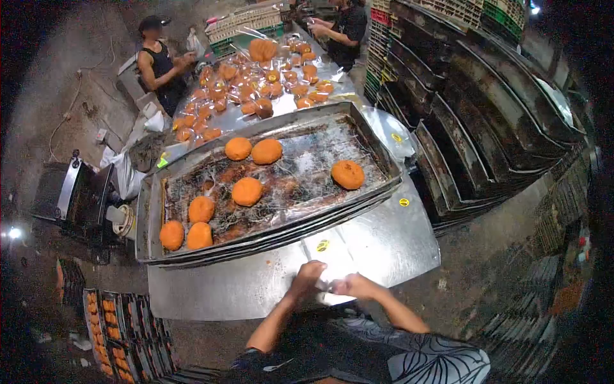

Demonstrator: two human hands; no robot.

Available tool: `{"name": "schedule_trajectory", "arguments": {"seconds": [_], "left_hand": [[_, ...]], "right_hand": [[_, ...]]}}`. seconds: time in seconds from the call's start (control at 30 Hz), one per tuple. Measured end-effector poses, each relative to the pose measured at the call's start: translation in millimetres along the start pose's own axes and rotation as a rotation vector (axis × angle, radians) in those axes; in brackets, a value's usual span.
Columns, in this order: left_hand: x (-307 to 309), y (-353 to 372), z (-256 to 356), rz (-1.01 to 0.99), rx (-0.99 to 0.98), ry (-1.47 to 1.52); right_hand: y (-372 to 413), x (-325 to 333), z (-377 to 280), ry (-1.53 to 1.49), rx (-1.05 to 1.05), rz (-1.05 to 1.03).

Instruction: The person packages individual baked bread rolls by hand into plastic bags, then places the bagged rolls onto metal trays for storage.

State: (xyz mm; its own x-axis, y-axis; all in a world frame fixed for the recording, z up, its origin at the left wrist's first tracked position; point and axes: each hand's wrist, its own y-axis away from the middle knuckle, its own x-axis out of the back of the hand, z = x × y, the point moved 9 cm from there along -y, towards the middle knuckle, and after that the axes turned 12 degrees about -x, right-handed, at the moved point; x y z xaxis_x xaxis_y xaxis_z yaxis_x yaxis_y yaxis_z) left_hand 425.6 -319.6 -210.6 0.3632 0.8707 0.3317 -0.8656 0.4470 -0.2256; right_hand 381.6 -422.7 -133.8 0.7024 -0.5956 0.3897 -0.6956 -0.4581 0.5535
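Note:
A clear plastic bag [337, 257] with a yellow round sticker lies flat on the metal table [224, 288], close to its front edge. At the bag's near end, my left hand [309, 276] is closed, its fingers pinching the plastic. Just to the right, my right hand [355, 286] also pinches that end, a short gap from the left. Beyond them a dark, worn baking tray [307, 221] rests on a stack of similar trays. Several round orange-brown buns sit in it, one bun [347, 174] alone on the right and another bun [247, 191] near the middle.
Bagged buns [246, 86] cover the table's far end, with crates [246, 29] behind. One person [163, 64] stands at the far left, another [345, 29] at the far right. Stacked dark trays [473, 141] rise on the right. A rack of buns [121, 333] stands lower left.

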Motion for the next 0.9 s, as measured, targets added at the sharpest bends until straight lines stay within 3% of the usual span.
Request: {"name": "schedule_trajectory", "arguments": {"seconds": [0.03,0.07,0.1,0.17,0.23,0.27,0.3,0.37,0.43,0.47,0.5,0.53,0.57,0.6,0.63,0.67,0.7,0.77,0.8,0.83,0.87,0.9], "left_hand": [[2,0,13,0.025,0.052,0.116],[-10,5,8,0.045,0.294,0.32],[-19,-3,25,-0.067,0.235,0.305],[-20,-9,53,-0.074,0.247,0.186],[-11,-2,49,0.178,0.426,0.304],[-19,0,45,0.159,0.302,0.338],[-30,3,42,0.139,0.175,0.378],[-33,-5,68,0.142,0.143,0.335],[-26,-14,91,0.126,0.111,0.275],[-14,-18,103,0.226,0.026,0.207],[-1,-21,119,0.325,-0.06,0.142],[1,-29,161,0.196,-0.091,0.138],[9,-30,185,0.158,-0.279,-0.024],[13,-23,155,0.212,-0.356,-0.564],[55,-26,159,0.523,0.017,-0.084],[79,-31,177,0.704,-0.161,0.289],[92,-27,128,0.843,-0.15,0.57],[105,-21,112,0.641,0.172,1.228],[125,-16,121,0.647,0.137,1.179],[142,-12,131,0.654,0.102,1.126],[170,-1,118,0.893,0.058,1.063],[196,16,108,1.126,0.012,0.981]], "right_hand": [[-10,-14,23,-0.021,0.05,-0.025],[-20,-6,29,-0.092,0.127,0.123],[-25,2,33,-0.162,0.202,0.274],[-31,5,47,-0.252,0.132,0.239],[-11,8,47,0.065,-0.006,0.214],[-21,-9,67,0.069,-0.011,0.217],[-31,-21,115,-0.335,-0.076,0.398],[-8,-13,122,-0.73,-0.147,0.588],[13,3,62,-0.553,-0.195,0.486],[15,7,27,-0.456,-0.28,0.128],[-2,9,25,-1.009,-0.239,0.075],[-20,12,23,-1.562,-0.19,0.027],[19,59,-49,-1.408,-0.069,0.094],[-2,75,-55,-1.346,0.235,0.241],[-2,80,-93,-1.563,0.557,0.053],[3,72,-126,-1.659,0.767,-0.209],[-5,52,-136,-1.71,0.786,-0.335],[-41,-8,-138,-1.522,0.467,-0.498],[-45,-9,-140,-1.344,0.428,-0.44],[-33,34,-143,-0.639,0.272,0.01],[-22,85,-162,0.045,0.441,0.512],[-12,135,-168,0.308,0.65,0.932]]}}
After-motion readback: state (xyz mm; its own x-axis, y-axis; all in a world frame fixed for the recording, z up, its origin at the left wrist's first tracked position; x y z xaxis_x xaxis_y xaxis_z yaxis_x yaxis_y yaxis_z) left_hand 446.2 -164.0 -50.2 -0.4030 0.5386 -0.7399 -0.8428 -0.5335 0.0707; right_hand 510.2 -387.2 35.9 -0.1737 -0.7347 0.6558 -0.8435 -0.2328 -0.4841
